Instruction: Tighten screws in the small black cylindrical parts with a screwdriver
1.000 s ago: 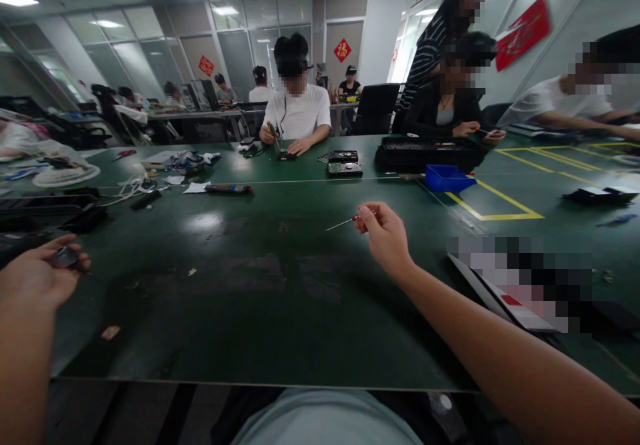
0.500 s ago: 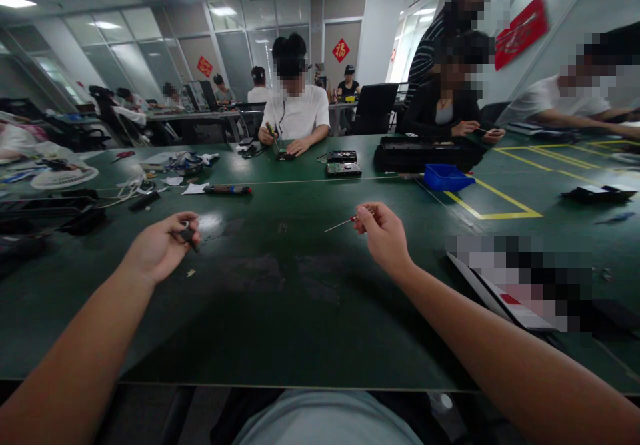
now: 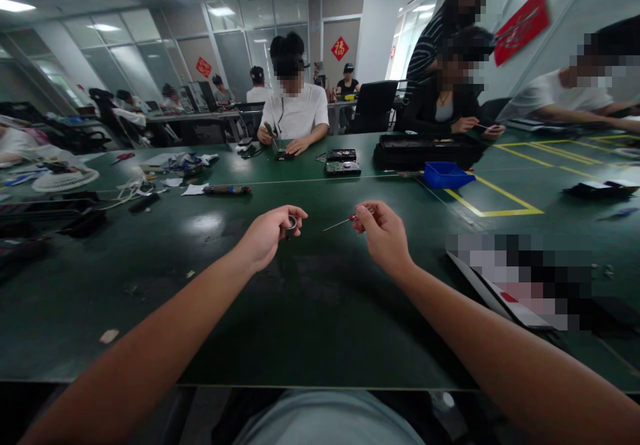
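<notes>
My left hand [image 3: 267, 233] is raised over the dark green table [image 3: 300, 312], its fingers closed on a small dark round part [image 3: 291, 224]. My right hand [image 3: 383, 235] hovers just to the right, pinching a thin screwdriver [image 3: 343, 221] with a red grip. The metal shaft points left toward the round part, and a short gap separates its tip from the part.
Across the table a person in a white shirt works on a small device; hard drives [image 3: 342, 162], a blue bin [image 3: 447, 174] and a black case [image 3: 425, 152] lie beyond. Cables and tools clutter the far left. Yellow tape lines [image 3: 493, 204] and a flat device [image 3: 505, 292] are at the right.
My left hand has swept from the far left edge to the middle with the round part, ending close to the screwdriver tip. The right hand has barely moved.
</notes>
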`<state>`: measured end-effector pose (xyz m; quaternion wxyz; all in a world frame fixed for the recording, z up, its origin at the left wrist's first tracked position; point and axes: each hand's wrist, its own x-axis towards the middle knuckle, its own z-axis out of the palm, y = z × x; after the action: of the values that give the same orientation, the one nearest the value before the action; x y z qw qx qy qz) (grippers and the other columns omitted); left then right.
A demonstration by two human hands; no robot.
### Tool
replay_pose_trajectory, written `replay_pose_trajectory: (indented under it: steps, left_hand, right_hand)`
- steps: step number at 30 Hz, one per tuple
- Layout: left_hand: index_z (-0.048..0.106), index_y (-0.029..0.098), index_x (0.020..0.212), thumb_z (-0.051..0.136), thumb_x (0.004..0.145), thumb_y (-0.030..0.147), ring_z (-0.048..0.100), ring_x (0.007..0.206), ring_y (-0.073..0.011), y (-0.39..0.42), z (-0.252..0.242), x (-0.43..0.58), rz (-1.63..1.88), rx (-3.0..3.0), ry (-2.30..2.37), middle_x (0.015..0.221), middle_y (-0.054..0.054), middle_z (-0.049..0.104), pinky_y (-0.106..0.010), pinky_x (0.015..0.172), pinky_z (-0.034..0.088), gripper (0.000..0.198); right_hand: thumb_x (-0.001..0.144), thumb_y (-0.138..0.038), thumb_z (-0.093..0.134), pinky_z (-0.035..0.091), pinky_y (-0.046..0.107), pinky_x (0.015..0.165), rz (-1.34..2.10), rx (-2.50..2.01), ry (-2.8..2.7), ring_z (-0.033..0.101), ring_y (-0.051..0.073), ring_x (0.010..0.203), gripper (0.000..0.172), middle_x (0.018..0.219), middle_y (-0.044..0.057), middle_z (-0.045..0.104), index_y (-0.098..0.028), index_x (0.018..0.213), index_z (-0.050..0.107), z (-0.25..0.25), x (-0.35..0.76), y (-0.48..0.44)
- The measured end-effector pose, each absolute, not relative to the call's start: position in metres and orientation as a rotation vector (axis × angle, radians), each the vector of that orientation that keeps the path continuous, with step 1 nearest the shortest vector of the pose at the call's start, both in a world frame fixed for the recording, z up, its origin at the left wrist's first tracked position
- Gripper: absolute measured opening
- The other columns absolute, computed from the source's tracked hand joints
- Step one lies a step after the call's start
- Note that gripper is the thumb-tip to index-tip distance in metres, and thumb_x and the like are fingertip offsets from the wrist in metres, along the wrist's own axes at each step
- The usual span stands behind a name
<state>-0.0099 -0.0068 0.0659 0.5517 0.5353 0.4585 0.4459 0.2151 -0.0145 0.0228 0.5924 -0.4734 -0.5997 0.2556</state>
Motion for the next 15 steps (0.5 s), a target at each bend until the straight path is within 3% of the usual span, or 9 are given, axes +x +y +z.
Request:
replay_pose_trajectory:
  steps: [5, 11, 15]
  left_hand:
    - [0.053, 0.017, 0.126, 0.058, 0.07, 0.008, 0.058, 0.095, -0.0218, -0.008, 0.046, 0.012, 0.871, 1.695, 1.367, 0.11, -0.009, 0.062, -0.033, 0.083, 0.045, 0.056]
    - [0.06, 0.018, 0.113, 0.058, 0.081, 0.011, 0.06, 0.104, -0.025, -0.004, 0.015, 0.017, 0.865, 1.966, 1.338, 0.113, -0.01, 0.064, -0.04, 0.093, 0.046, 0.032]
    - [0.063, 0.021, 0.115, 0.066, 0.08, 0.016, 0.062, 0.105, -0.0237, 0.006, 0.008, 0.012, 0.906, 1.94, 1.184, 0.115, -0.007, 0.066, -0.04, 0.097, 0.046, 0.035]
  right_hand:
    - [0.093, -0.04, 0.055, 0.044, 0.031, 0.061, 0.554, -1.143, -1.417, 0.056, 0.014, 0.06, 0.024, 0.065, -0.001, 0.06, -0.021, 0.08, 0.06, 0.028, 0.217, -0.019]
    - [0.092, -0.041, 0.055, 0.048, 0.031, 0.061, 0.713, -0.986, -1.335, 0.059, 0.015, 0.062, 0.022, 0.069, 0.0, 0.062, -0.022, 0.084, 0.06, 0.026, 0.213, -0.017]
    - [0.092, -0.044, 0.056, 0.053, 0.033, 0.067, 0.747, -0.975, -1.311, 0.063, 0.016, 0.07, 0.023, 0.078, 0.003, 0.068, -0.022, 0.09, 0.06, 0.02, 0.211, -0.013]
